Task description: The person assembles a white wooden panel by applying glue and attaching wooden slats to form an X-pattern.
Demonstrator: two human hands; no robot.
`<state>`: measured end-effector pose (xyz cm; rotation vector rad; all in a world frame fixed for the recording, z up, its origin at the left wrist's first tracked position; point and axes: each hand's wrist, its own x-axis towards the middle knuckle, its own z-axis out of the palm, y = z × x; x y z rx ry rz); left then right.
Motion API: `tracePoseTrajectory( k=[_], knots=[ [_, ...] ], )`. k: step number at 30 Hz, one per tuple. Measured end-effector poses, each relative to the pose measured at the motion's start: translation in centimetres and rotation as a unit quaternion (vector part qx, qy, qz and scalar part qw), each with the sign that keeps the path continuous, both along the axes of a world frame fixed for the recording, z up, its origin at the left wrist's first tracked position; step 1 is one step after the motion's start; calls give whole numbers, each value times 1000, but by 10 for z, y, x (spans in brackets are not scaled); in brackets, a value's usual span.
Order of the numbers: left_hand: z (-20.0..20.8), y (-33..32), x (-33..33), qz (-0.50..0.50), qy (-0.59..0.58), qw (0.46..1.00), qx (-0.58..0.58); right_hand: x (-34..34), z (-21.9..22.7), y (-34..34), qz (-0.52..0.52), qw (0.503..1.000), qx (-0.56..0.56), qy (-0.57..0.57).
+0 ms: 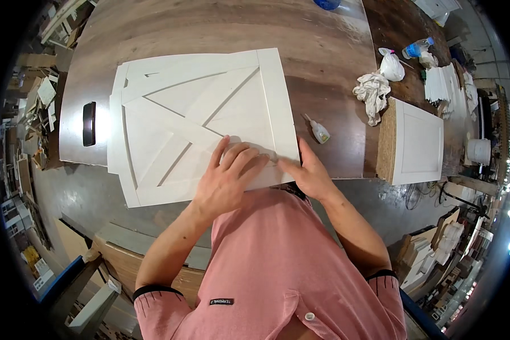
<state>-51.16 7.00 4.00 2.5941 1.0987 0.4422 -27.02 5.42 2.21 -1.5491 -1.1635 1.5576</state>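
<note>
A white cabinet door panel (232, 107) with crossed diagonal strips lies on the wooden table in front of me. Its near edge reaches my waist. My left hand (229, 173) rests on the panel near its lower right part, palm down, with the fingers stretched and apart. At the lower right corner, my right hand (311, 175) grips the panel's side edge, its thumb on top and its fingers along the outer side. A small white squeeze bottle (320, 132) lies on the table just beyond my right hand.
A dark, glossy oblong object (89, 123) lies left of the panel. To the right are a crumpled white cloth (373, 95), a knotted plastic bag (391, 67), a water bottle (418, 47) and a stack of white-fronted panels (418, 141). The brown table (209, 28) extends away from me.
</note>
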Motion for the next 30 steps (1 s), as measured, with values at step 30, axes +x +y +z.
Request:
tracePoseTrajectory(
  k=[30],
  knots=[
    [10,-12,25,16,0,999,-33,-1,-32,-11,-32,997,60,31]
  ],
)
